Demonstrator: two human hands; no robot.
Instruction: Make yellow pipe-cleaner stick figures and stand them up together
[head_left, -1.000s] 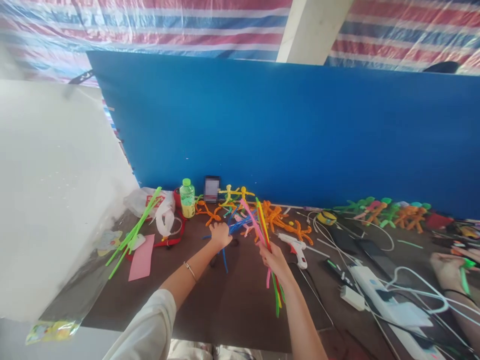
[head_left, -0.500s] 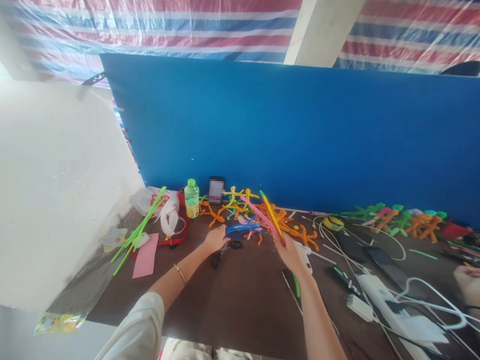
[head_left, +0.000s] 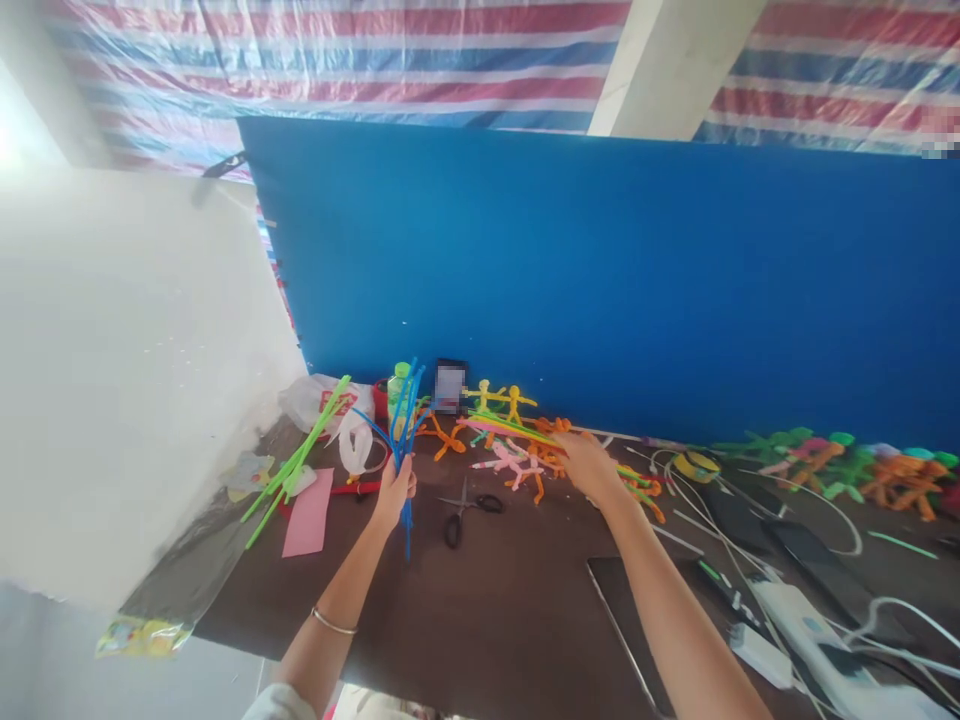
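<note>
Closed around a bunch of blue pipe cleaners [head_left: 406,415], my left hand [head_left: 394,490] is in front of the green-capped bottle [head_left: 396,385]. The blue stems fan out above the fist and stick out below it. My right hand [head_left: 586,468] grips pink, yellow and green pipe cleaners [head_left: 510,426], which point left over the small figures. Black-handled scissors [head_left: 465,507] lie spread on the table between my hands. Behind them are a pink pipe-cleaner figure [head_left: 514,463], an orange figure [head_left: 444,441] and yellow figures [head_left: 514,402].
Light green stems [head_left: 304,455] cross a pink sheet [head_left: 308,512] on the left, near a white plastic bag [head_left: 315,398]. A phone [head_left: 450,385] leans at the back. To the right are a tablet [head_left: 622,610], cables, a power strip [head_left: 814,635] and several more figures [head_left: 904,475].
My left hand has lifted the blue pipe cleaners off the table, left of the scissors, and they now stand upright. My right hand's bundle has tipped leftward, lying flatter. The view has shifted slightly.
</note>
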